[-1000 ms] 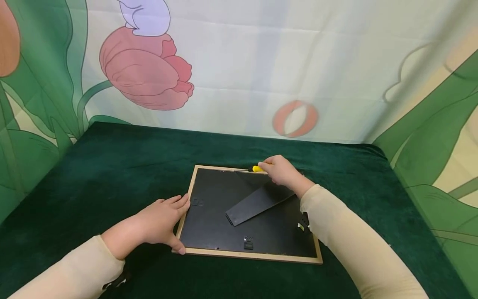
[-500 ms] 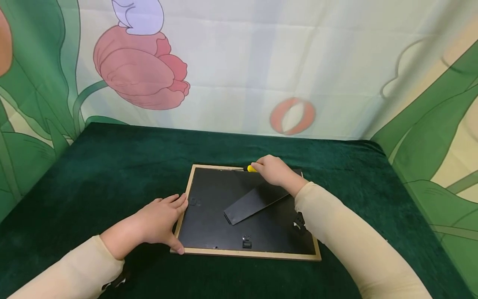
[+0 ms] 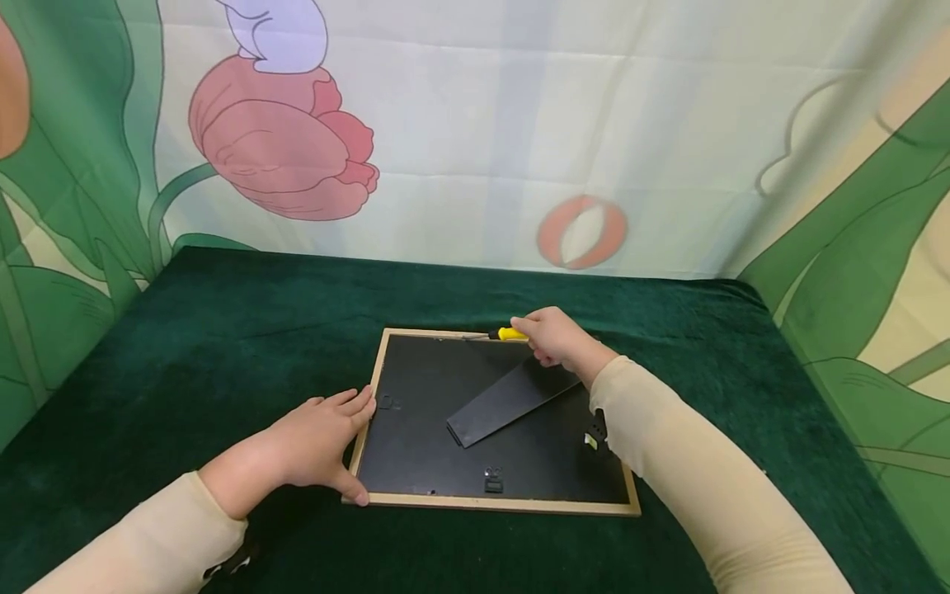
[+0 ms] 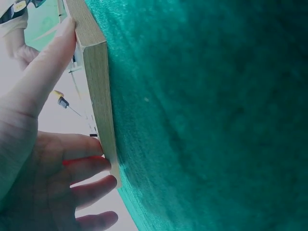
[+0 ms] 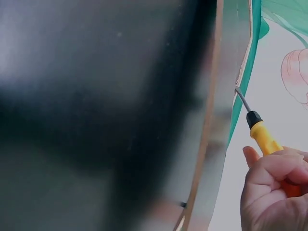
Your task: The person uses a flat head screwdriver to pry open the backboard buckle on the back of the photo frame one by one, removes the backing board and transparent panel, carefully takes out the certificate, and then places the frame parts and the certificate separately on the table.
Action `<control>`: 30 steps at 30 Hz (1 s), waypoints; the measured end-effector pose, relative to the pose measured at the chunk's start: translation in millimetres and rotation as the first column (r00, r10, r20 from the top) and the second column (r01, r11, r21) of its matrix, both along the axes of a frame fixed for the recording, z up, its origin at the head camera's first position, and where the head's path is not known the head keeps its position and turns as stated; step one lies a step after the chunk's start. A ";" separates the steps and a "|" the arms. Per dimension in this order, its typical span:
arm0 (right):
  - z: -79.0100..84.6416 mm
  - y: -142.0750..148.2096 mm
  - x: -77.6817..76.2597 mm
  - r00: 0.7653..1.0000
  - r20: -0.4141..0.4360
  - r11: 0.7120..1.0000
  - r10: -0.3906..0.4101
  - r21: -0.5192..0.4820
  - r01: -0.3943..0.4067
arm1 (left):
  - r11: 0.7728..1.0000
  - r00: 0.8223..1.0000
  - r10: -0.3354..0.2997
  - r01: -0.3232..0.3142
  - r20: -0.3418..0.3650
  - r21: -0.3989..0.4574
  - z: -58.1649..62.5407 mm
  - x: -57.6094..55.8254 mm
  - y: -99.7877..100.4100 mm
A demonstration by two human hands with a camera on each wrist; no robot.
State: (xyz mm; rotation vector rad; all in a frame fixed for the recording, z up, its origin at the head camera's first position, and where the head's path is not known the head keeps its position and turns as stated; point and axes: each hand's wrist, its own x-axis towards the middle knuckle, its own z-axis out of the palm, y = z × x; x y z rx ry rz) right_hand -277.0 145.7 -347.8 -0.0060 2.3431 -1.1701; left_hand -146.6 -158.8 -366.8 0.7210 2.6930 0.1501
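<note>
While a wooden frame [image 3: 445, 501] encloses black backing [image 3: 416, 462], the left hand [image 3: 321, 437] lies spread and the right hand [image 3: 558, 338] grips a screwdriver [image 3: 510, 334]

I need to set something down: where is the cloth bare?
The green cloth is bare left of the picture frame, beyond the left hand, and in a strip between frame and curtain. Crowded: the frame's far edge, with the right hand and screwdriver, and its middle, under the black stand.

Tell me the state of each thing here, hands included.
Wooden frame: lying back side up
Stand: slanting; whether raised, unclear
Screwdriver: gripped, tip at the frame's far edge
Left hand: fingers spread, on the frame's edge
Right hand: gripping the screwdriver
Green cloth: spread under the frame
Backdrop: hanging
</note>
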 end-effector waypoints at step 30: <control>-0.7 24.2 51.4 0.968 -0.239 0.959 0.076 -0.247 -0.136 | 1.000 1.000 0.024 -0.024 0.009 0.005 2.8 1.2 3.3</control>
